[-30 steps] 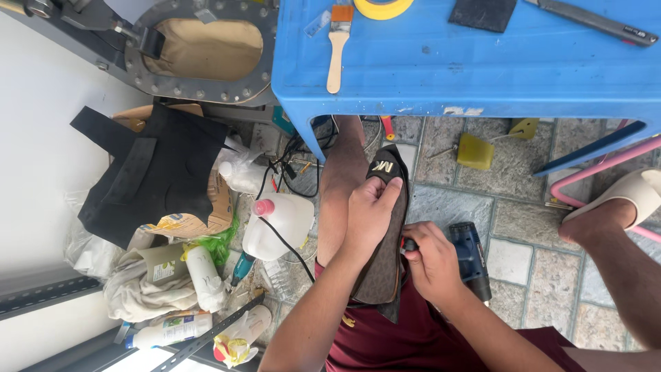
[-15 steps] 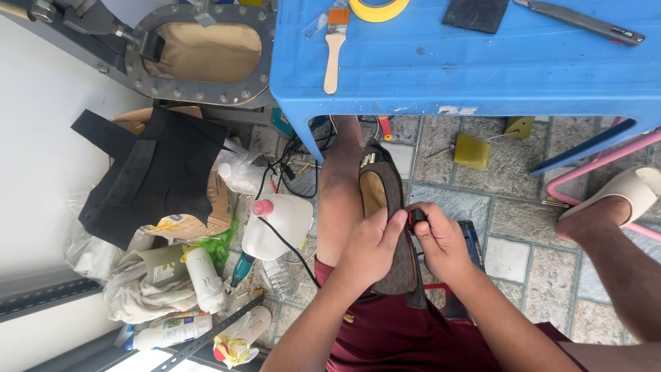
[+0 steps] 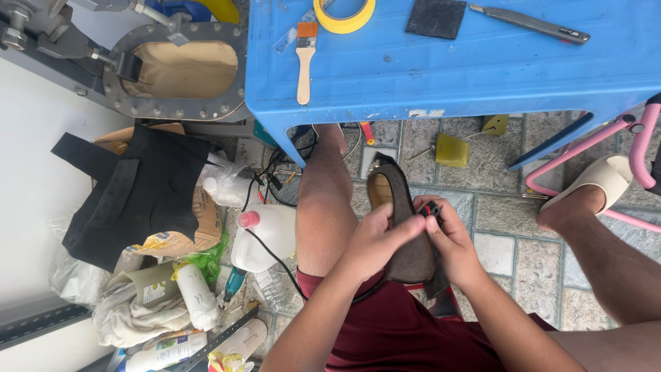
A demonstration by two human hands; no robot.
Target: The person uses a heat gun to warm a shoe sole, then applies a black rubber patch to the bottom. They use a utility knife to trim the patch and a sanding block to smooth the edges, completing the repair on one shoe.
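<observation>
A matt, suede-like brown shoe (image 3: 406, 227) sits above rough stone floor tiles (image 3: 509, 165), beside a smooth blue plastic table (image 3: 482, 69) bearing a wooden-handled brush (image 3: 304, 62).

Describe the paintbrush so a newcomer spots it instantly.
Start at the blue plastic table across the top of the view. Near its left end, beside the yellow tape roll, lies the paintbrush. It is the only thing there with a pale wooden handle and an orange band.

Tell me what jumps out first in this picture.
A dark brown shoe, low in the middle, is gripped by the left hand, while the right hand presses a small black and red tool against it. Above them, a bright blue table carries a roll of yellow tape and a paintbrush.
</observation>
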